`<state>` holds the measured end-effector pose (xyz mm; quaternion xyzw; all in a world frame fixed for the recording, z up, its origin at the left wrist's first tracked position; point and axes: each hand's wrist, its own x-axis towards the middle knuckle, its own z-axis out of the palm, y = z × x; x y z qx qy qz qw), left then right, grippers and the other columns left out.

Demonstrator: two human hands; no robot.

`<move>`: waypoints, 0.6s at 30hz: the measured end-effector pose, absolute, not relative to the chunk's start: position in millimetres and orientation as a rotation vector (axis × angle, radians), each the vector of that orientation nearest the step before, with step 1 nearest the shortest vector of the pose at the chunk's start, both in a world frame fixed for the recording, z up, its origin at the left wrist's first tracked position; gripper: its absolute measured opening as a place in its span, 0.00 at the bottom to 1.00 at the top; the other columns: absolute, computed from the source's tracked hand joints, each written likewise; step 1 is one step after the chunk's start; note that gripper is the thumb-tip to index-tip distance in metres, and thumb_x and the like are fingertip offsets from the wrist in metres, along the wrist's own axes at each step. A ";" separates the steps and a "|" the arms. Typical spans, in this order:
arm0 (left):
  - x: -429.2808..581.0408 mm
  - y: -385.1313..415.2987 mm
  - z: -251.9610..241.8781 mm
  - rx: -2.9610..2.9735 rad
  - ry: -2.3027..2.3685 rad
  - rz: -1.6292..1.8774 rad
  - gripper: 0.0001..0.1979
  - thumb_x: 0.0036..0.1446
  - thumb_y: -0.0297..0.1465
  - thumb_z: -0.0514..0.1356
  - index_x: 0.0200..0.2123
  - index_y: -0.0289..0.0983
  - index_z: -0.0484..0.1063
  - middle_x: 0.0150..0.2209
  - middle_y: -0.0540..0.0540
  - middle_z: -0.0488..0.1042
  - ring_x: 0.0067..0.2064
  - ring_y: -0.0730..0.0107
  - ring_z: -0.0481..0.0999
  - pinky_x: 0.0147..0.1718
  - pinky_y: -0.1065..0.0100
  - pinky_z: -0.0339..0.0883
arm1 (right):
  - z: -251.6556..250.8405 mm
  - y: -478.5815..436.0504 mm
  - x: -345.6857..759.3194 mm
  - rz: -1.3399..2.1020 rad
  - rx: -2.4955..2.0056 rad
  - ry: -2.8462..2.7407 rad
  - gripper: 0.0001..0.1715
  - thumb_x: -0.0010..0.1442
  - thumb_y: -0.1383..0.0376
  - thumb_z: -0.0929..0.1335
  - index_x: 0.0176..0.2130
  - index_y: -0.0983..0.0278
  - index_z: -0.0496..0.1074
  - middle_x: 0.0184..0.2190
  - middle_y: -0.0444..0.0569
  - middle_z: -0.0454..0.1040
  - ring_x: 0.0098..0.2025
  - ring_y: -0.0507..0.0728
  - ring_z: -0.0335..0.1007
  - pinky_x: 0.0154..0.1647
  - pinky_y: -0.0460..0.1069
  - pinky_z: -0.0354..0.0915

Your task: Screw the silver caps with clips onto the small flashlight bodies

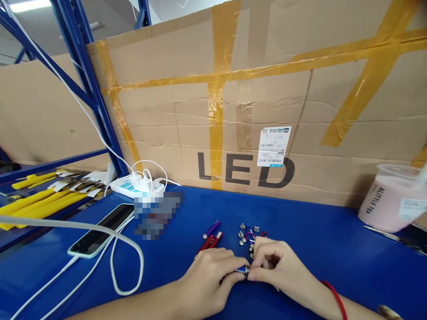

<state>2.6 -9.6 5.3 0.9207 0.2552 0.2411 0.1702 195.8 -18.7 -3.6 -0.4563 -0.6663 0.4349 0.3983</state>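
My left hand point(211, 278) is closed around a small blue metal tube point(242, 269), and only its end shows past the thumb and forefinger. At that end, my right hand point(283, 269) pinches with thumb and forefinger; any small part between these fingertips is hidden. Just beyond my left hand lie red metal tubes point(216, 240) and a purple tube point(212, 229). Several small silver caps point(241, 234) and a red carabiner clip point(264, 234) lie behind my right hand, which partly covers them.
A phone point(103, 231) with white cables lies at left, near a white power strip point(133, 186). Yellow-handled tools point(43, 200) are further left. A cup of pink drink point(390, 200) and tweezers point(383, 233) are at right. A large cardboard sheet point(167, 129) stands behind the blue table point(316, 235).
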 end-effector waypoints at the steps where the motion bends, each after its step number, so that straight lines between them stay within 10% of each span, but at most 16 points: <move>1: 2.4 -9.6 5.3 2.617 0.725 0.685 0.10 0.62 0.27 0.49 0.36 0.37 0.71 0.27 0.49 0.70 0.28 0.72 0.67 0.29 0.73 0.58 | -3.4 -18.5 195.7 1.093 -1.164 -1.691 0.20 0.38 0.54 0.76 0.17 0.68 0.73 0.18 0.42 0.59 0.19 0.46 0.49 0.19 0.45 0.47; 18: -0.5 -10.0 8.9 2.585 0.632 0.736 0.10 0.61 0.27 0.51 0.40 0.34 0.72 0.30 0.47 0.74 0.30 0.72 0.72 0.32 0.75 0.63 | -2.2 -18.8 195.2 1.137 -1.089 -1.722 0.19 0.38 0.56 0.77 0.15 0.67 0.71 0.18 0.42 0.59 0.19 0.46 0.52 0.18 0.44 0.48</move>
